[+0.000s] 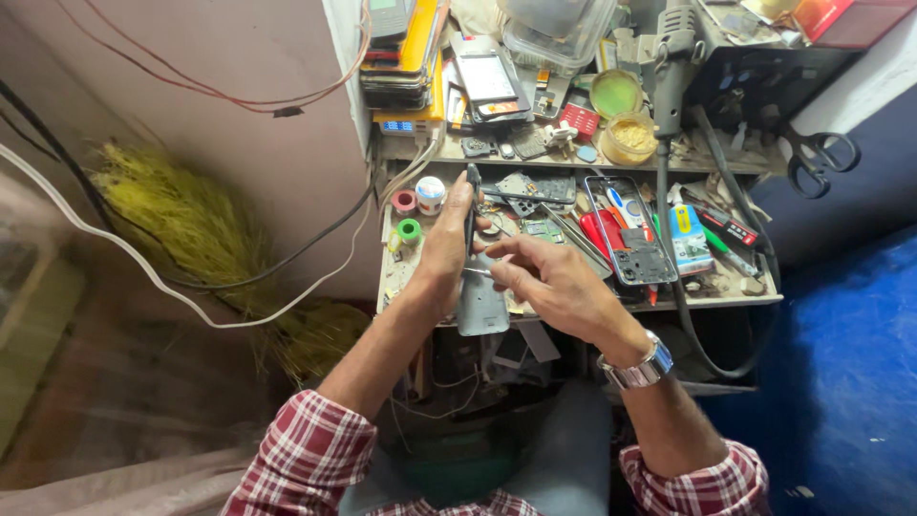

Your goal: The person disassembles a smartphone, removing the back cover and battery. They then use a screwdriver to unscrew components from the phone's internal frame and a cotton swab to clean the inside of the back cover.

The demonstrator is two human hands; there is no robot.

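Grey phone [480, 304] gripped by left hand [441, 250]; right hand [549, 282] pinches tweezers [476, 272] over it.

Just one view here, a head-worn camera looking steeply down over the person's own plaid sleeves. It sits pretty close, with both forearms running up from the near edge. It faces a cluttered wooden workbench [573, 304] at the far centre, with a pale wall far left and a blue floor on the right.
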